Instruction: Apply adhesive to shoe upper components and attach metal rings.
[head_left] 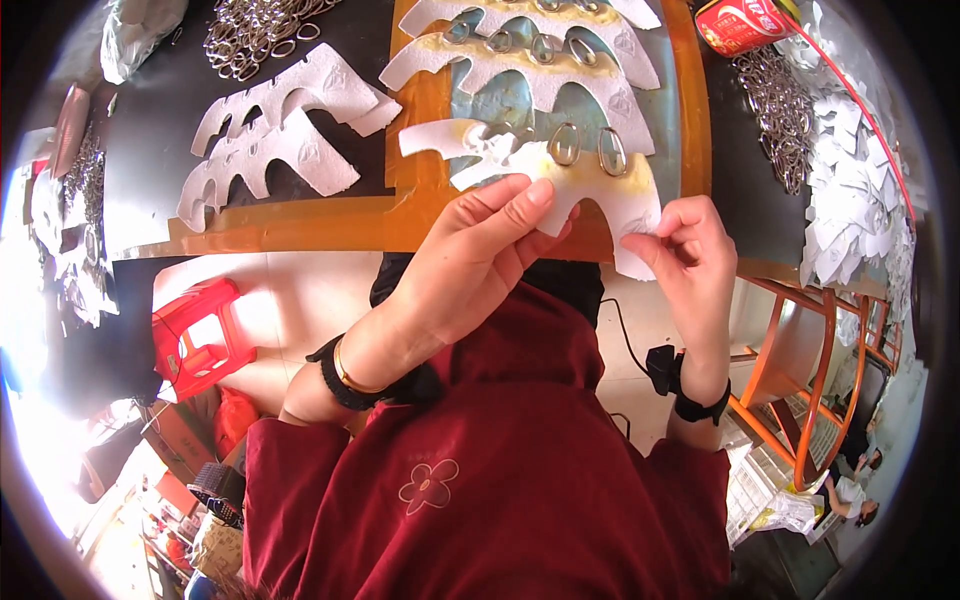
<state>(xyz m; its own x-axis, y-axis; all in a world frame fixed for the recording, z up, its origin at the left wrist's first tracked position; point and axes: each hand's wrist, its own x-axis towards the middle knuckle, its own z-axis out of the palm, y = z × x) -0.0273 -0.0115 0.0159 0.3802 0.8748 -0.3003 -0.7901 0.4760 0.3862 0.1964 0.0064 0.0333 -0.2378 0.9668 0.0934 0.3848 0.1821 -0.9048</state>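
- And here's the left hand, thumb on top and fingers tucked beneath, pinching the white cutout by its near left part!
- Over to the right hand: thumb and forefinger close on the cutout's right leg, other fingers curled.
- So the piece sits right between the two hands, above the table's near edge, with a yellowish smear along its top.
- Just beyond the left thumb, two silvery oval rings rise by that smear.
- Farther out from the hands, more white strips lie in rows, the middle one topped with a line of similar rings.
- Off to the left hand's left, plain white cutouts overlap on the dark table, a ring pile beyond them.
- Past the right hand, look: another heap of rings, a red can beyond it, and a spill of white scraps farther right.
- Below and left of the left hand, a red stool stands on the floor.
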